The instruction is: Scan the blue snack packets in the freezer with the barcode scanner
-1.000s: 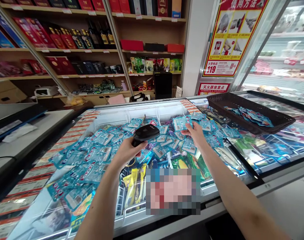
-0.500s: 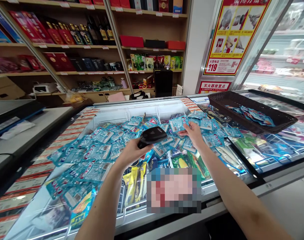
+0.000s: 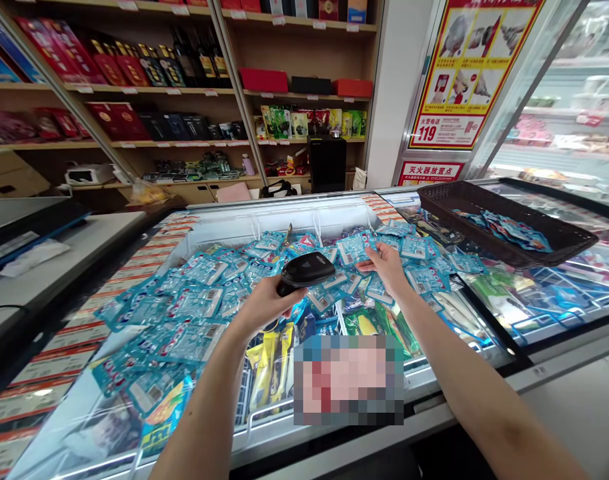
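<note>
Wooden shelves (image 3: pixel 304 57) across the back: boxes, bottles, bagged goods. In front of them, glass-topped freezer (image 3: pixel 284 219), goods visible below the glass. Red-and-yellow poster (image 3: pixel 477 73) behind its right part. Dark brown basket (image 3: pixel 444 200) sits on the freezer's right side, small heap of blue packets inside. More blue packets (image 3: pixel 199 303) spread loosely over the freezer top, many overlapping. Left hand (image 3: pixel 264 303): fingers wrapped around the grip of a black scanner (image 3: pixel 308 270), head toward the right hand. Right hand (image 3: pixel 387 267): fingers pinching one blue packet (image 3: pixel 353 249) by its right edge, barcode side up, just beyond the scanner.
</note>
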Available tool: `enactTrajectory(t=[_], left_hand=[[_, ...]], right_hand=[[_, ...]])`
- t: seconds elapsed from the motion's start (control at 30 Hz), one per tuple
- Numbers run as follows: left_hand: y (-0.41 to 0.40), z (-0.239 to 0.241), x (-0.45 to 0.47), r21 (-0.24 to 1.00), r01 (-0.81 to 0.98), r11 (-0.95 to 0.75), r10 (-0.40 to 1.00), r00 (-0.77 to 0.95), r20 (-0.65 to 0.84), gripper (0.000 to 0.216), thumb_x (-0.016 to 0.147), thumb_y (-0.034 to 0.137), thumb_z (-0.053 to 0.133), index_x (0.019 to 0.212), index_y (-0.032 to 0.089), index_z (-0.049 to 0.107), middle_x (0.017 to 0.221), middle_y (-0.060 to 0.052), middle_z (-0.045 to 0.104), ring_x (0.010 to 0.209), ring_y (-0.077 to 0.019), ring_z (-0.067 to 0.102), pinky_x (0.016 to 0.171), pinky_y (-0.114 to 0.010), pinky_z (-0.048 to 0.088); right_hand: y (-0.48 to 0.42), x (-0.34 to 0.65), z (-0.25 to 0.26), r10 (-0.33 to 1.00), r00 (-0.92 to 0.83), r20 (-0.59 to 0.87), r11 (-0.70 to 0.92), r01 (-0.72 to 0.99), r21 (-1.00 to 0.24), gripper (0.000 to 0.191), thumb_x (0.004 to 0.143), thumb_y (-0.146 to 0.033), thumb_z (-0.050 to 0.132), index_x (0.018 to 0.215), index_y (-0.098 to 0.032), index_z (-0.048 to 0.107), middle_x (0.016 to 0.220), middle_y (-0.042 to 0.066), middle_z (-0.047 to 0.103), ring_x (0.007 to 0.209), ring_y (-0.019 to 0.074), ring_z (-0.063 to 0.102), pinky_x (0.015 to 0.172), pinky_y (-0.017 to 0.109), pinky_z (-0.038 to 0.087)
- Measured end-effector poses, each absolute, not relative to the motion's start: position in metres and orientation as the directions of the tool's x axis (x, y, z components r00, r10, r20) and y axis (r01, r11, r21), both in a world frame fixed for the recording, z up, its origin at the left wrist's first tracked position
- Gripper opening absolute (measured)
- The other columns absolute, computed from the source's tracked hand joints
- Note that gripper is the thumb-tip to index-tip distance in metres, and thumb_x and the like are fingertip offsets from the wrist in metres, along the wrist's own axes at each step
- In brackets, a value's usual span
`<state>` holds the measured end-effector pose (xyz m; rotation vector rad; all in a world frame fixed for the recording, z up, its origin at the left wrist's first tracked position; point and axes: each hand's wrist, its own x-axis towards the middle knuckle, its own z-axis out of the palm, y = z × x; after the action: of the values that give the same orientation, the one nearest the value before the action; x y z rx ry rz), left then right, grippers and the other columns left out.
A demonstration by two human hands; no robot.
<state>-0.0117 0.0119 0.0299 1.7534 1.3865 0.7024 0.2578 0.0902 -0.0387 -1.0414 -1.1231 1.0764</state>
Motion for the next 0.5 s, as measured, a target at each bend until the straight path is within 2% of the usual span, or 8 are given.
enactTrajectory(t=[0.13,0.27,0.37,0.43,0.5], left_hand=[[0.013,0.027,-0.014,0.853,0.511,-0.104,0.970,0.240,-0.025,0.029,0.072,0.045,0.061,0.072,0.016,0.059,0.046,0.000,0.056,0.042,-0.0141,0.052,0.044,-0.023,0.035],[0.016,0.023,-0.022,0.848,0.519,-0.111,0.982,0.189,0.012,0.029,0.073,0.045,0.060,0.071,0.016,0.058,0.046,0.000,0.056,0.043,-0.0132,0.051,0.045,-0.023,0.034],[0.018,0.019,-0.029,0.838,0.538,-0.093,0.988,0.151,0.013,0.030,0.073,0.045,0.060,0.073,0.016,0.058,0.047,0.000,0.057,0.045,-0.0143,0.053,0.046,-0.023,0.035],[0.019,0.017,-0.032,0.836,0.543,-0.080,0.991,0.130,0.010,0.031,0.074,0.046,0.059,0.073,0.016,0.058,0.048,0.000,0.057,0.046,-0.0147,0.054,0.047,-0.023,0.036],[0.020,0.016,-0.034,0.829,0.554,-0.078,0.993,0.114,0.017,0.032,0.075,0.048,0.058,0.074,0.015,0.058,0.049,-0.001,0.058,0.046,-0.0145,0.054,0.047,-0.024,0.036]], right_hand=[[0.091,0.264,-0.037,0.967,0.128,0.221,0.230,-0.065,-0.971,0.036,0.072,-0.054,0.061,0.083,-0.023,0.047,0.063,-0.003,0.052,0.055,0.0210,0.065,0.054,0.036,0.055],[0.093,0.285,-0.032,0.919,0.291,0.268,0.236,0.140,-0.962,0.041,0.077,-0.057,0.052,0.095,-0.020,0.050,0.064,0.001,0.059,0.053,0.0218,0.063,0.052,0.036,0.051],[0.090,0.308,-0.026,0.825,0.446,0.346,0.151,0.415,-0.897,0.048,0.082,-0.057,0.043,0.106,-0.016,0.051,0.064,0.005,0.062,0.053,0.0221,0.060,0.057,0.037,0.048],[0.086,0.324,-0.022,0.730,0.519,0.444,0.062,0.597,-0.799,0.046,0.085,-0.052,0.038,0.107,-0.015,0.054,0.070,0.008,0.063,0.063,0.0234,0.061,0.068,0.039,0.046],[0.083,0.337,-0.021,0.642,0.585,0.496,-0.076,0.693,-0.717,0.042,0.086,-0.046,0.038,0.108,-0.014,0.055,0.079,0.011,0.063,0.076,0.0263,0.059,0.074,0.041,0.042]])
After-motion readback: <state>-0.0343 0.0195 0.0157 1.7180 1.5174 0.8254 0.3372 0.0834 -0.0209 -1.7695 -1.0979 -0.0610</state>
